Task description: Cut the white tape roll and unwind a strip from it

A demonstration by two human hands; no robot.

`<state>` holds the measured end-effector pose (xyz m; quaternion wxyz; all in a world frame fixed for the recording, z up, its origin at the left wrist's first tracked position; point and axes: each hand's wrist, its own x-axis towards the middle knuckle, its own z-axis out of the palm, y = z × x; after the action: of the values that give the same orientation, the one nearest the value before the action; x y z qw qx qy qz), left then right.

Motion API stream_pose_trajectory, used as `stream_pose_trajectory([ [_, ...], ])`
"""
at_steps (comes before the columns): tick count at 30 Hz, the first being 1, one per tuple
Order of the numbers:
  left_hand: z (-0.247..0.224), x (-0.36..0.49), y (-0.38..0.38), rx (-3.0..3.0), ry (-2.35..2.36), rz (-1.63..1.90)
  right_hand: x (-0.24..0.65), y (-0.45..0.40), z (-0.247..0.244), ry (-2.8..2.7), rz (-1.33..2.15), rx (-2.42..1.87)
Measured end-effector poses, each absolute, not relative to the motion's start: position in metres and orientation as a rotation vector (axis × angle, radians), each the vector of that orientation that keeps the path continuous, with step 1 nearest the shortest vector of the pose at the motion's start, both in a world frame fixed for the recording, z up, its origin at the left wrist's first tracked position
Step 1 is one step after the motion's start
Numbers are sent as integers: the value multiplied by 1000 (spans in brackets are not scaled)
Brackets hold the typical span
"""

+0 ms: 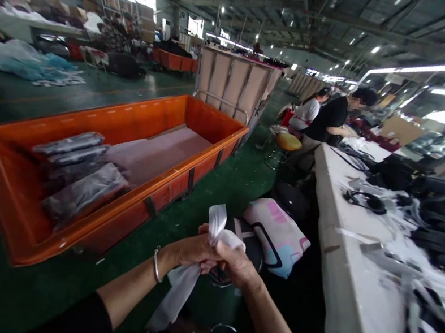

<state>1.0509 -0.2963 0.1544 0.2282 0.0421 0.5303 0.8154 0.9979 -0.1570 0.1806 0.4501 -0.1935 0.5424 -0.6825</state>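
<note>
Both hands meet in front of me at the lower middle of the head view, closed on a white strip (179,294). My left hand (193,250), with a silver bangle at the wrist, pinches the strip from the left. From the right, my right hand (236,263) grips it with the thumb pressed against a folded part. One end of the strip sticks up above the fingers, and a longer part hangs below them. Whether the strip is knotted or only folded is hidden by the fingers. A round dark stool seat (253,248) lies just beyond the hands.
An orange cart (178,173) with plastic-wrapped packages (86,191) stands left. A pastel cushion (275,233) lies beyond my hands. At right, a long white table (335,226) holds black straps and white strips. Two people sit or stand beside it, near a yellow stool (288,142).
</note>
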Motion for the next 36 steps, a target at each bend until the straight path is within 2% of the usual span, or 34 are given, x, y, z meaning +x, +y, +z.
stream_pose_trajectory([
  [5,134,978,-352,-3,1536,2298,892,-239,171,1439,-1758,-314],
  [9,100,928,-413,-82,1508,2225,761,-291,168,1322,-2106,-182],
  [12,72,881,-464,-157,1456,2209,657,-316,165,1330,-2290,34],
  [18,43,762,-548,-161,1405,2153,514,-347,144,1507,-2355,313],
  [23,18,661,-572,-194,1295,2047,437,-343,133,1570,-2519,404],
  [28,-7,546,-586,-127,1278,1924,351,-316,135,1604,-2678,317],
  [36,-14,317,-591,-93,1467,1878,178,-273,136,1769,-2811,256],
])
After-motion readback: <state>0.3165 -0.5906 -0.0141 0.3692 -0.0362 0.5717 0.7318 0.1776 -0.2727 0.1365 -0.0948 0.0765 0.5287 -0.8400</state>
